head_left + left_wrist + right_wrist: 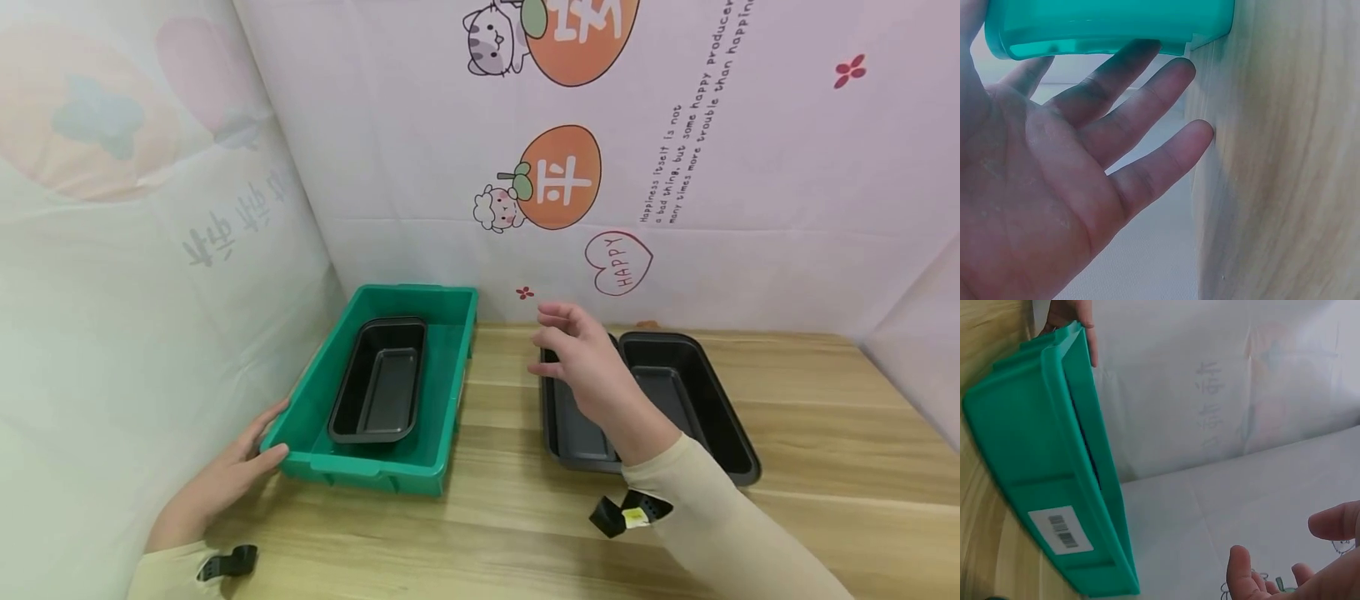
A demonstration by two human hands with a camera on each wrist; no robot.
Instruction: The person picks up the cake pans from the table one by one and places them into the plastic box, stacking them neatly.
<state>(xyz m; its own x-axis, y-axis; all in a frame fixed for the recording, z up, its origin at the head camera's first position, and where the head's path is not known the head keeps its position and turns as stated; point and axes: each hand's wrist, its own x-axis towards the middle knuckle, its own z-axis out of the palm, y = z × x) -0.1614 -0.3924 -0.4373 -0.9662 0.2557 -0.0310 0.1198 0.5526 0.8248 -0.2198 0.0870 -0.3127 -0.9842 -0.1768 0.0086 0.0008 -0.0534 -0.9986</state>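
Note:
A green plastic bin (442,379) stands on the table's left side, with one black loaf pan (390,392) lying inside it. My left hand (228,479) touches the bin's near left corner, the thumb at the rim. Its other fingers (1141,112) stretch out along the outside, fairly straight, in the left wrist view. Over the right part of the table my right hand (588,362) hovers with loosely bent fingers and holds nothing. Beneath it sit two more black loaf pans side by side; the right pan (667,392) is partly covered by my forearm, the left pan (573,425) by my hand.
White printed cloth (405,167) hangs behind the table and along its left side. The wooden table (495,500) runs between the bin and the pans. A barcode label (1060,530) is stuck on the bin's side.

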